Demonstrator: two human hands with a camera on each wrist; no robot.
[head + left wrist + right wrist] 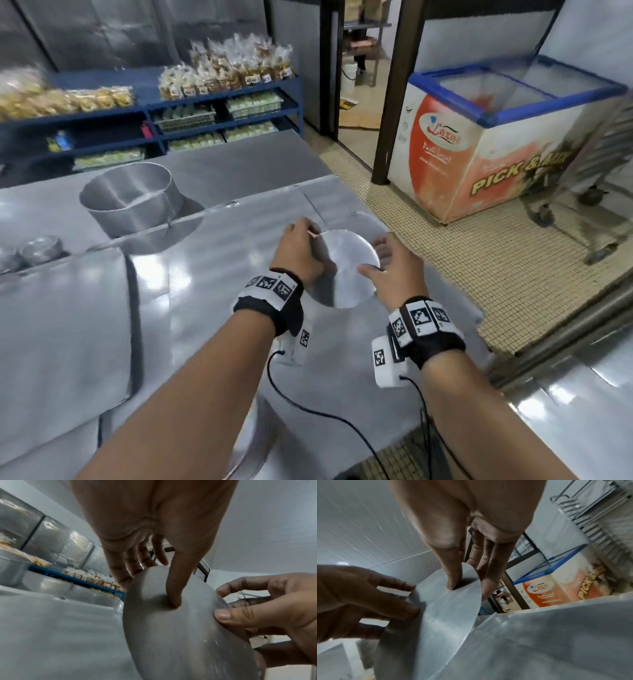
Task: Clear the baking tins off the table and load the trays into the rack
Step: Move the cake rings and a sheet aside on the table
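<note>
Left hand: I see my left hand [297, 251] out in front, palm down over the table, pinching the left edge of a round metal disc [346, 269]; in the left wrist view the thumb lies on the disc's upper face and the fingers curl behind its far rim.
Right hand: my right hand [394, 270] pinches the opposite edge the same way, thumb on top, fingers reaching under and past the rim.
Forearms: both run forward side by side, each with a black wristband carrying white marker tags and a thin black cable.
Disc: thin, flat, circular, dull brushed grey metal, held tilted between the two hands above the near right part of the steel table [212, 260]; I cannot tell whether its lower edge touches the table.
Round tin: a tall, straight-walled metal baking tin [132, 198] stands upright farther back on the left; its inside looks bare as far as I can see.
Small tins: two or so small shiny tins [37, 249] at the far left edge, blurred.
Table: sheet metal, glossy, with seams and reflections.
Shelving: blue shelves [219, 102] behind the table hold bagged baked goods and trays of pale items.
Freezer: a glass-topped chest freezer [496, 144] stands on the tiled floor to the right.
Rack: a metal tray rack [599, 520] beside the freezer.
</note>
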